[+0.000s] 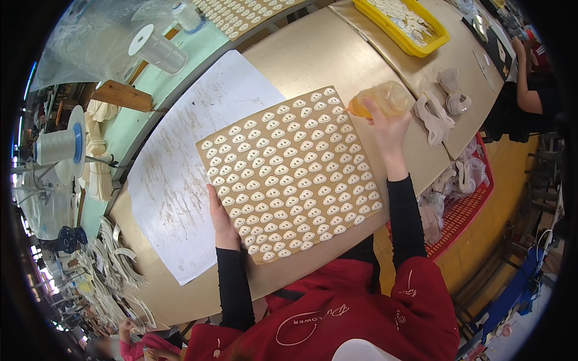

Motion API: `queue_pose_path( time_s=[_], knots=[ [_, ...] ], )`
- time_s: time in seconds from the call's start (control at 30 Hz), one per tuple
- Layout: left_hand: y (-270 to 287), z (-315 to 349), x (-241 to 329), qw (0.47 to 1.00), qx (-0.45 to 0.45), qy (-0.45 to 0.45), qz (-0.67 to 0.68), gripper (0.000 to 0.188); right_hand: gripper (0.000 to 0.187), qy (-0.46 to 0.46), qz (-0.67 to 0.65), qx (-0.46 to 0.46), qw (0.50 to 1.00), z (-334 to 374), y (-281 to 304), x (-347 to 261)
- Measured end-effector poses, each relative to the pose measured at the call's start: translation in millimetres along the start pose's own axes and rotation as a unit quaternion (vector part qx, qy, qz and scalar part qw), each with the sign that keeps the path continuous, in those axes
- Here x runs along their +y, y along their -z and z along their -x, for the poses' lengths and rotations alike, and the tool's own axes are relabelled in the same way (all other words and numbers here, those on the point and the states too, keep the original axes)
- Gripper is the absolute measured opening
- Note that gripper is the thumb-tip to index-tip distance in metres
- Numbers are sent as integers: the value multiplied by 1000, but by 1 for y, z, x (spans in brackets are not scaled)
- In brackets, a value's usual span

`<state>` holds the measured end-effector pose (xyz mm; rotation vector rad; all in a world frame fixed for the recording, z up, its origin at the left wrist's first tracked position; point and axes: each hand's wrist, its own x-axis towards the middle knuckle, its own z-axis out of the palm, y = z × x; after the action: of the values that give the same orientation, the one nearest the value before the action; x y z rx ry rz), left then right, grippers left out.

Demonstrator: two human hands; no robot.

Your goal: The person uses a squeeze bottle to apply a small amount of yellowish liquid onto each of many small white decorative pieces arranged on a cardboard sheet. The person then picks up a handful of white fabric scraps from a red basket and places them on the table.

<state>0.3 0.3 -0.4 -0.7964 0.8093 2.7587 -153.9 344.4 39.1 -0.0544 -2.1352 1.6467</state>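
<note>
A flat brown board (260, 120) is tilted in front of me. Rows of small white oval pieces (276, 160) with dark holes cover its face. My left hand (223, 221) grips the board's left edge, its fingers partly hidden behind it. At the upper right corner my right hand (388, 133) is wrapped round a clear squeeze bottle (386, 99) of amber liquid. The bottle lies nearly sideways, its orange tip pointing left at the board's edge. Whether the tip touches a piece I cannot tell.
A large white sheet (174, 180) with brown streaks lies on the table left of the board. Far right stands a yellow tray (402, 27) of white pieces. Bundled cords (433, 117) lie nearer. Thread spools (158, 51) line the left shelf. A red crate (460, 210) stands below right.
</note>
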Motion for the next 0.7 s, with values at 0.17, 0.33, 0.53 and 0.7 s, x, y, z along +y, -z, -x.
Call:
queue_pose_path(
  time_s=[0.17, 0.33, 0.53, 0.7],
  knots=[
    [0, 0, 0, 1000, 17, -4, -8, 63, 21, -16, -15, -6, 1000, 1, 1, 1],
    [2, 0, 0, 1000, 23, -5, -10, 63, 24, -43, -5, 0, 999, 1, 2, 0],
    [2, -1, 0, 1000, 12, -6, -5, 62, 25, -7, -12, 29, 999, 0, -1, 5],
    [1, -1, 0, 1000, 21, -5, -3, 62, 27, -47, -68, 56, 995, -1, -1, 10]
  ],
)
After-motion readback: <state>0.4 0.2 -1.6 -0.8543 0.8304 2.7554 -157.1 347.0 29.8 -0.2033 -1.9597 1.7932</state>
